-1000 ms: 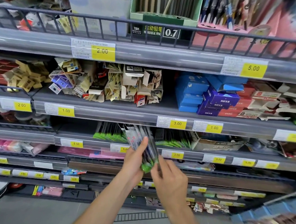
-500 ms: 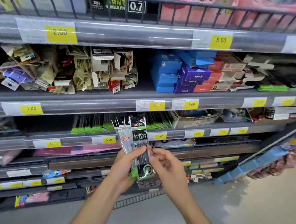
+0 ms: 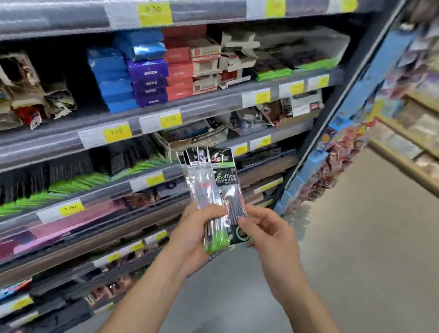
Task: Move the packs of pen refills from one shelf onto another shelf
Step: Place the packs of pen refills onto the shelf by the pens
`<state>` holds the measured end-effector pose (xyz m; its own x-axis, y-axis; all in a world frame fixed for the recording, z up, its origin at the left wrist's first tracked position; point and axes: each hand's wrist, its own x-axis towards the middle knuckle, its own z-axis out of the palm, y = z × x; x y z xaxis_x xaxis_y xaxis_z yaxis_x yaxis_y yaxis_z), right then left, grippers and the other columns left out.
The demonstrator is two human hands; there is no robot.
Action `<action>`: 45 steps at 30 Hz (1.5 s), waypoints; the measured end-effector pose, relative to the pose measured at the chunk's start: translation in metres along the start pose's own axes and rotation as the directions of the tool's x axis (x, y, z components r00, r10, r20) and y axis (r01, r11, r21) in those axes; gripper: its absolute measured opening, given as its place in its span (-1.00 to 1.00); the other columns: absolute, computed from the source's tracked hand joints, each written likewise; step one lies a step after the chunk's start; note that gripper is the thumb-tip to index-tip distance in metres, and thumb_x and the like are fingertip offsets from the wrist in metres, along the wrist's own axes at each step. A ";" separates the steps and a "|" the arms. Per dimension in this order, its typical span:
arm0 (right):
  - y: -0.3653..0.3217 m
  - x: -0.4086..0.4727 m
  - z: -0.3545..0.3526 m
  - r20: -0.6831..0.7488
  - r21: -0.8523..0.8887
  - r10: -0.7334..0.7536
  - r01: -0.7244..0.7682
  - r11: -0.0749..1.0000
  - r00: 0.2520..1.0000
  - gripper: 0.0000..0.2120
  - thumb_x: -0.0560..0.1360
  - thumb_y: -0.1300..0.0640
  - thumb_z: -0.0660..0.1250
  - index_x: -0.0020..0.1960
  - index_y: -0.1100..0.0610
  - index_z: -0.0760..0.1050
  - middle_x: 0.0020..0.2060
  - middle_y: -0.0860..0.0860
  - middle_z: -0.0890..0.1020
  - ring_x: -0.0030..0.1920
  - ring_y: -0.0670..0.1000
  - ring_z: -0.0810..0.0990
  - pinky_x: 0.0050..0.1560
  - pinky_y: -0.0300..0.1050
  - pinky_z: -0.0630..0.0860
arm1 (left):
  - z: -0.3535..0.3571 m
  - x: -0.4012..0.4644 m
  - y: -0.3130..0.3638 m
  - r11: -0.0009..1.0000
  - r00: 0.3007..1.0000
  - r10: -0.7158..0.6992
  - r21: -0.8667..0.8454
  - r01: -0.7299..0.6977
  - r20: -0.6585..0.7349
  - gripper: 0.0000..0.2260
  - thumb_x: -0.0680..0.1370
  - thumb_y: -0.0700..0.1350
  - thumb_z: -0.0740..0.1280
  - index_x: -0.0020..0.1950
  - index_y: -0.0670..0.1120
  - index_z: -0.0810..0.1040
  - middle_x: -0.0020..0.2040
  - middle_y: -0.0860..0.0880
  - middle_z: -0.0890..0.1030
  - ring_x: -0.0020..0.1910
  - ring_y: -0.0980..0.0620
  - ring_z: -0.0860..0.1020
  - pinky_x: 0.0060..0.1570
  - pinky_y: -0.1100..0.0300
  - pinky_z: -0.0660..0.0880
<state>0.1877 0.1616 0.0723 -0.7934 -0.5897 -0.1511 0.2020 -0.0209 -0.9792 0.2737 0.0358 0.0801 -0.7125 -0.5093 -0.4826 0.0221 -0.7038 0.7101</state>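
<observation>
I hold a fanned bunch of pen refill packs, clear sleeves with black and green headers, upright in front of the shelves. My left hand grips the bunch from the left near its lower end. My right hand pinches the front pack's lower right side. More black and green refill packs stand in a row on the shelf with the 5.00 tag, left of my hands.
Blue, purple and red boxes are stacked on a higher shelf. The shelf unit ends at a blue-trimmed post on the right. Beyond it lies grey floor and another shelf row.
The view has swung right along the shelves toward the aisle end. Both hands have kept hold of the packs, which sit lower and further right in view.
</observation>
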 end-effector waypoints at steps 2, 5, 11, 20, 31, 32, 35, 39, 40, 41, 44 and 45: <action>-0.007 -0.007 -0.032 -0.040 -0.010 -0.012 0.012 1.000 0.999 -0.87 0.53 0.18 0.48 -0.03 -0.05 0.71 -0.25 -0.05 0.67 -0.24 -0.08 0.58 -0.24 -0.20 0.50 | 0.034 -0.001 -0.014 1.000 1.000 0.001 0.022 -0.001 0.015 -0.60 0.53 -0.38 0.36 0.36 -0.43 0.47 -0.09 -0.28 0.71 -0.26 -0.16 0.70 -0.33 0.08 0.63; -0.021 -0.015 -0.087 -0.072 0.014 -0.018 0.019 1.000 0.997 -0.91 0.56 0.13 0.45 -0.05 -0.02 0.72 -0.24 -0.05 0.67 -0.29 -0.06 0.54 -0.30 -0.18 0.52 | 0.088 -0.005 -0.039 0.999 0.999 0.027 0.017 -0.027 0.039 -0.39 0.36 -0.37 0.48 0.40 -0.37 0.44 0.11 -0.40 0.64 0.02 -0.30 0.62 0.00 -0.17 0.59; -0.046 -0.016 -0.188 -0.021 -0.003 -0.004 0.003 1.000 1.000 -0.75 0.45 -0.03 0.49 -0.08 0.17 0.69 -0.31 0.08 0.57 -0.34 0.06 0.54 -0.32 -0.10 0.49 | 0.176 0.003 -0.083 0.999 0.997 0.047 0.019 -0.048 0.060 -0.56 0.46 -0.41 0.43 0.33 -0.36 0.47 0.09 -0.38 0.61 -0.06 -0.26 0.65 -0.06 -0.11 0.62; -0.084 0.053 -0.261 0.009 0.073 -0.036 0.035 0.997 0.999 -0.77 0.51 0.03 0.46 -0.17 0.20 0.63 -0.39 0.08 0.54 -0.37 0.08 0.51 -0.35 -0.11 0.46 | 0.261 0.057 -0.095 0.990 0.982 0.132 -0.056 -0.126 0.134 -0.56 0.33 -0.24 0.56 0.19 -0.20 0.61 -0.09 -0.19 0.77 -0.19 -0.16 0.75 -0.28 -0.03 0.68; -0.133 0.197 -0.312 0.063 0.003 -0.055 0.055 0.998 0.997 -0.76 0.49 0.00 0.51 -0.04 0.19 0.65 -0.35 0.17 0.53 -0.31 0.12 0.49 -0.23 0.09 0.42 | 0.353 0.173 -0.071 0.967 0.976 0.208 -0.161 -0.195 0.066 -0.33 0.31 -0.22 0.64 0.39 -0.22 0.53 0.12 -0.31 0.71 -0.04 -0.26 0.73 -0.17 -0.07 0.67; -0.138 0.209 -0.315 0.076 0.004 -0.064 0.063 0.998 0.995 -0.78 0.50 0.02 0.52 -0.03 0.19 0.65 -0.35 0.17 0.53 -0.32 0.12 0.50 -0.22 0.10 0.45 | 0.360 0.182 -0.068 0.965 0.975 0.215 -0.167 -0.204 0.048 -0.32 0.31 -0.24 0.64 0.40 -0.23 0.52 0.11 -0.32 0.71 -0.06 -0.25 0.73 -0.20 -0.04 0.66; -0.149 0.242 -0.318 0.132 0.017 -0.042 0.040 0.999 0.990 -0.83 0.53 0.04 0.48 -0.08 0.16 0.64 -0.38 0.17 0.56 -0.38 0.09 0.52 -0.33 -0.02 0.46 | 0.378 0.203 -0.054 0.949 0.968 0.249 -0.199 -0.246 -0.008 -0.30 0.30 -0.21 0.61 0.41 -0.28 0.50 0.19 -0.43 0.66 -0.06 -0.25 0.70 -0.21 -0.03 0.65; -0.160 0.289 -0.313 0.255 0.058 0.057 -0.074 0.996 0.965 -0.76 0.58 0.10 0.39 -0.26 0.03 0.65 -0.38 0.21 0.58 -0.46 0.08 0.50 -0.47 -0.12 0.37 | 0.386 0.233 -0.033 0.929 0.949 0.288 -0.204 -0.310 -0.131 -0.24 0.21 -0.16 0.62 0.38 -0.23 0.52 0.01 -0.26 0.74 -0.16 -0.18 0.74 -0.28 0.02 0.65; -0.163 0.302 -0.310 0.285 0.041 0.068 -0.083 0.996 0.956 -0.71 0.59 0.10 0.38 -0.31 0.00 0.63 -0.38 0.20 0.58 -0.47 0.07 0.49 -0.49 -0.13 0.36 | 0.386 0.240 -0.028 0.929 0.944 0.292 -0.190 -0.318 -0.152 -0.27 0.22 -0.14 0.63 0.37 -0.20 0.53 0.03 -0.24 0.75 -0.15 -0.18 0.75 -0.28 0.03 0.65; -0.167 0.315 -0.306 0.312 0.018 0.075 -0.085 0.996 0.947 -0.69 0.59 0.09 0.38 -0.33 -0.02 0.62 -0.39 0.18 0.59 -0.46 0.06 0.49 -0.49 -0.13 0.36 | 0.387 0.247 -0.023 0.929 0.938 0.300 -0.169 -0.328 -0.171 -0.31 0.26 -0.11 0.63 0.36 -0.19 0.56 0.07 -0.24 0.76 -0.11 -0.20 0.76 -0.27 0.02 0.66; -0.179 0.356 -0.294 0.342 0.003 0.090 -0.097 0.995 0.935 -0.70 0.61 0.07 0.36 -0.30 -0.01 0.63 -0.41 0.11 0.57 -0.46 0.01 0.47 -0.48 -0.16 0.37 | 0.388 0.264 -0.005 0.920 0.913 0.331 -0.133 -0.369 -0.237 -0.41 0.32 -0.04 0.62 0.31 -0.18 0.63 0.13 -0.26 0.75 0.04 -0.25 0.75 -0.18 0.00 0.68; -0.181 0.371 -0.289 0.335 0.013 0.094 -0.105 0.994 0.937 -0.73 0.61 0.08 0.36 -0.25 0.04 0.62 -0.42 0.09 0.55 -0.47 0.00 0.45 -0.49 -0.18 0.36 | 0.388 0.269 0.001 0.916 0.905 0.342 -0.125 -0.381 -0.253 -0.43 0.33 -0.03 0.62 0.29 -0.17 0.65 0.14 -0.25 0.75 0.03 -0.23 0.75 -0.18 0.02 0.68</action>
<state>-0.3093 0.1800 0.1547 -0.5322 -0.8254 -0.1886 0.2916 0.0305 -0.9560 -0.1898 0.0905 0.1500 -0.4603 -0.8267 -0.3235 0.3794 -0.5126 0.7702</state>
